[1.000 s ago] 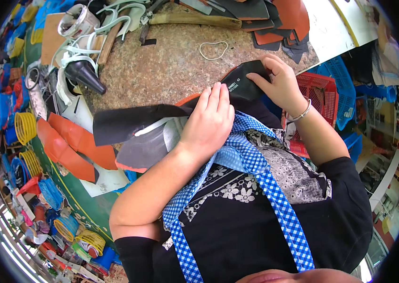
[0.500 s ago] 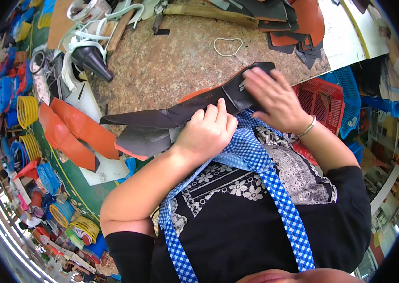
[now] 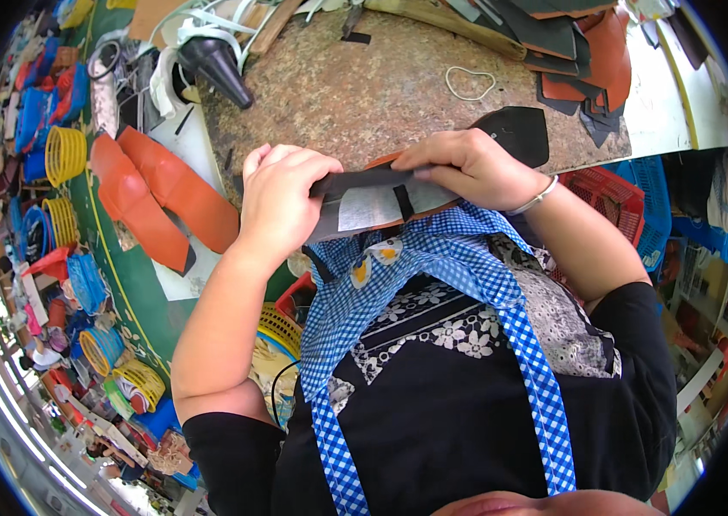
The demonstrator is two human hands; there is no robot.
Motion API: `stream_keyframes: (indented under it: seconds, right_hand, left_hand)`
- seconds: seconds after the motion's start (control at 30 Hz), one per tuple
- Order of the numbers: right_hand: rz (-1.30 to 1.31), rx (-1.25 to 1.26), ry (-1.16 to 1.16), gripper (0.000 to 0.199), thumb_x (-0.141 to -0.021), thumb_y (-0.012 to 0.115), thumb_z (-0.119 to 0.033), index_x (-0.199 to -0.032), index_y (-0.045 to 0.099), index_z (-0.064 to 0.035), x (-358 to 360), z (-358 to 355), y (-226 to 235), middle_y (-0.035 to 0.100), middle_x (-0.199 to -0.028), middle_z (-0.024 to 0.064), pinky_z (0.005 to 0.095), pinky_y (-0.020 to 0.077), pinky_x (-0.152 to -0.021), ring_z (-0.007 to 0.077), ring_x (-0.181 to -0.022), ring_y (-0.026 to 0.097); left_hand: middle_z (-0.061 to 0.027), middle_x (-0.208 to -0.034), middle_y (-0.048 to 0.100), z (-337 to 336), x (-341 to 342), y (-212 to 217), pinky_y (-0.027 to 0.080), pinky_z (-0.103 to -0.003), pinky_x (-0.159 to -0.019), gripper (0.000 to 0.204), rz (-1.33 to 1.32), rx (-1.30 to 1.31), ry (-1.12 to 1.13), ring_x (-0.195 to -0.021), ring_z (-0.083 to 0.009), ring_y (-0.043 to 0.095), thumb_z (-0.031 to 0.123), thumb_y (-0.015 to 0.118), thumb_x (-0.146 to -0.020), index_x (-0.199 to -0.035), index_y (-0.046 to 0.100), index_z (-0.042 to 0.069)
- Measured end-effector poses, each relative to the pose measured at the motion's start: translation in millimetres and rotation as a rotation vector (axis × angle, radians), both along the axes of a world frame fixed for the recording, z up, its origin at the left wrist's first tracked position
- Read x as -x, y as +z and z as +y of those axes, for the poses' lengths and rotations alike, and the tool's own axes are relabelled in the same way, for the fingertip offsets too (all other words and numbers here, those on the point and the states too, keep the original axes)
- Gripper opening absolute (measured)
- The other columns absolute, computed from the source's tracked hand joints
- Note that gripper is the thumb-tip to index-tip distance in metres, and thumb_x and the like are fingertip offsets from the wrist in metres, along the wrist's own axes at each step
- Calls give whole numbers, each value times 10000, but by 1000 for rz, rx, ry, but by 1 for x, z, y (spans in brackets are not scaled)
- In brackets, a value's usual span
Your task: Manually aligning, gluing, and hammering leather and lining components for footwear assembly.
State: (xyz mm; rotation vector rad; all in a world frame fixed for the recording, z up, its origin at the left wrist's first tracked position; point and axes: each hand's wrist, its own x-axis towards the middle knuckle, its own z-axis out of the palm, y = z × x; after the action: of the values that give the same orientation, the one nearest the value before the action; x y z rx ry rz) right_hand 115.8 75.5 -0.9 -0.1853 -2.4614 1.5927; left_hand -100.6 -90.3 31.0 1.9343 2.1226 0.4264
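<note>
A long, dark leather-like piece (image 3: 364, 206) with an orange underside lies across the near edge of the stone-look slab (image 3: 321, 95), against my blue checked apron (image 3: 459, 258). Its near side shows a pale grey patch and a short black strip. My left hand (image 3: 282, 198) grips the left end, fingers curled over the far edge. Farther right, my right hand (image 3: 476, 168) pinches the upper edge, thumb on the near side and fingers behind. Beyond that hand the piece's broad black end (image 3: 515, 133) rests on the slab. Some fingertips are hidden.
Orange cut pieces (image 3: 153, 193) lie left of the slab. A black cone-shaped thing (image 3: 218, 69) and white straps are at the far left. Stacked dark and orange pieces (image 3: 601, 64) sit far right, near a thin white loop (image 3: 470, 99). Red (image 3: 609, 202) and blue crates (image 3: 657, 206) stand at right.
My left hand has moved left to the piece's end. My right hand has gone from flat on the piece to pinching its edge. The near side is turned up, showing the grey patch.
</note>
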Motion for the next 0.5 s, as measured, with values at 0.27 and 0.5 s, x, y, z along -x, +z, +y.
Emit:
stream_keyframes:
  seconds: [0.27, 0.5]
  right_hand:
    - [145, -681, 332, 194, -789, 626, -109, -919, 591, 31, 15, -26, 25, 597, -1230, 194, 365, 470, -964, 325, -1127, 559]
    - [41, -501, -10, 281, -742, 720, -85, -958, 583, 33, 53, -61, 2, 597, -991, 175, 365, 485, -856, 328, -955, 576]
  left_hand:
    - [6, -1005, 636, -38, -3, -10, 405, -462, -929, 255, 332, -204, -255, -945, -194, 615, 71, 636, -707, -956, 655, 125]
    - [-38, -956, 657, -46, 8, -7, 453, -390, -834, 421, 91, 112, 185, -932, -258, 628, -61, 651, -612, -987, 677, 129]
